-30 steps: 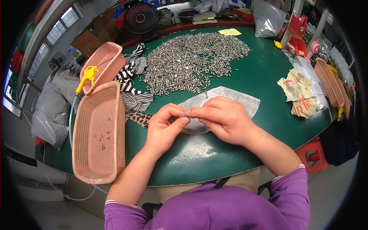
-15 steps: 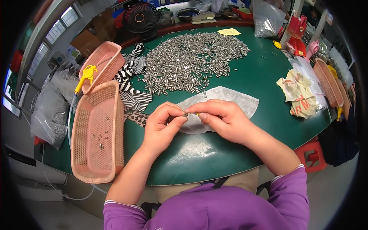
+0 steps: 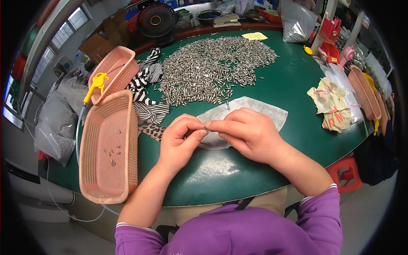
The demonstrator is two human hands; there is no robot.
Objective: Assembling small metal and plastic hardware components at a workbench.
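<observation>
Over a grey-white cloth [image 3: 267,115], my left hand [image 3: 179,140] pinches a small metal part [image 3: 205,129] between thumb and forefinger. My right hand [image 3: 250,134] meets it from the other side, its fingertips closed together at the part. Whatever the right fingers hold is hidden. One loose metal pin [image 3: 227,105] lies at the cloth's far edge. Beyond it spreads a large heap of small metal pins [image 3: 208,68]. To the left, a pink plastic basket [image 3: 86,170] has several small metal pieces on its bottom.
A second pink basket [image 3: 135,68] stands behind the first, with a yellow air gun [image 3: 98,80] on its side. Striped cloths [image 3: 151,111] lie beside the heap. Crumpled yellowish wrapping [image 3: 329,102] is at the right. A black fan [image 3: 156,20] stands at the back.
My right fingertips have moved slightly left and in against the part. A yellow bit that showed between the right thumb and forefinger is no longer visible. My left hand stays in place.
</observation>
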